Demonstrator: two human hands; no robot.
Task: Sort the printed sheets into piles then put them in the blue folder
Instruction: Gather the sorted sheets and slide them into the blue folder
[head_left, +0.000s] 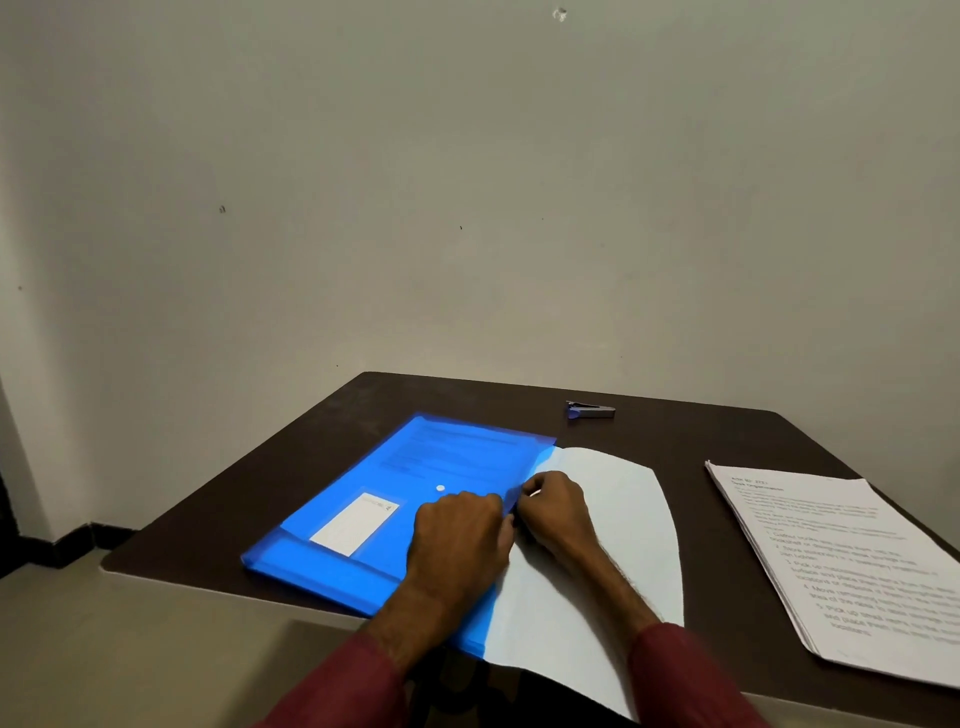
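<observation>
stack of printed sheets (841, 561) — cut by right edge, text blurred | blue folder (374, 467) — label (356, 522) print unreadable

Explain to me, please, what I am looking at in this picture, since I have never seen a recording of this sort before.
There is no machine here. A person wears one wide-angle camera on the head, so the single picture looks forward and down at their own two hands. On the dark table lies a blue folder with a white label and a snap button. White sheets stick out of its open side, toward the right. The left hand and the right hand meet at that open edge with fingers curled, and both seem to pinch the folder's edge. Further right lies a separate stack of printed sheets, which neither hand touches. Near the far edge lies a small grey tool, perhaps a staple remover.
</observation>
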